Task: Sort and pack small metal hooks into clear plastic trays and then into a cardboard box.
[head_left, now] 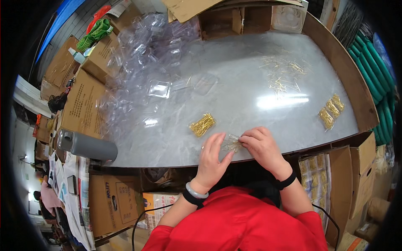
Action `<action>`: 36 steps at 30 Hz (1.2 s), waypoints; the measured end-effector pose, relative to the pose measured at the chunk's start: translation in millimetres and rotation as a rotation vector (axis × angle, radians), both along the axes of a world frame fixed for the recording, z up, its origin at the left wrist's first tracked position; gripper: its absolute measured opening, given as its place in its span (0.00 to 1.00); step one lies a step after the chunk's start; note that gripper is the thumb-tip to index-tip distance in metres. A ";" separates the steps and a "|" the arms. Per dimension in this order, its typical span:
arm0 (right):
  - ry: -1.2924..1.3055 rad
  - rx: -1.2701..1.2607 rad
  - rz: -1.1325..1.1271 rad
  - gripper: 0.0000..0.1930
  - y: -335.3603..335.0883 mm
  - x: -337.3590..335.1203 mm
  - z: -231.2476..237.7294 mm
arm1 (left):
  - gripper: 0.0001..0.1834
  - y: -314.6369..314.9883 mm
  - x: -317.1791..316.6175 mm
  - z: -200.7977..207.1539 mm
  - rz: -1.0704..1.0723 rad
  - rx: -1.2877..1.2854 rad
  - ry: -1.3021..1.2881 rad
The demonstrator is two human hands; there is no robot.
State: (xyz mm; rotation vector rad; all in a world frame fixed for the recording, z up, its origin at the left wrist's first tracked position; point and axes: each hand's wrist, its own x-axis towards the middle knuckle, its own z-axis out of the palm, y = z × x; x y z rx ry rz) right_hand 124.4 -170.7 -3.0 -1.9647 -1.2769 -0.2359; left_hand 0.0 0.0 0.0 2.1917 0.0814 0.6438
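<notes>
My right hand is closed in a pinch on a small bunch of thin wire pieces with looped ends. The loops fan out to the left, toward my left hand. That hand is open, its thumb and fingers apart on the other side of the loops. Just beyond it, a neat pile of gold wire pieces lies on the grey tabletop. Loose gold wires are scattered at the far right of the table. Several bundled gold packs lie near the right edge.
A heap of clear plastic shells covers the table's left side. A grey bottle lies at the left front corner. A cardboard wall borders the right side. Below the right front edge, an open carton stands beside packed gold bundles.
</notes>
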 end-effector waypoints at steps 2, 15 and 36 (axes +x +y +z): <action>-0.004 0.002 -0.019 0.10 -4.5 -0.4 -0.9 | 0.29 -1.9 -7.3 7.8 0.072 0.342 0.065; -0.042 -0.006 0.072 0.11 -7.2 -4.1 2.8 | 0.23 15.7 11.1 17.6 -0.124 0.207 0.229; 0.164 -0.069 0.005 0.29 7.0 -18.4 8.6 | 0.19 0.8 19.1 10.3 -0.154 0.116 0.232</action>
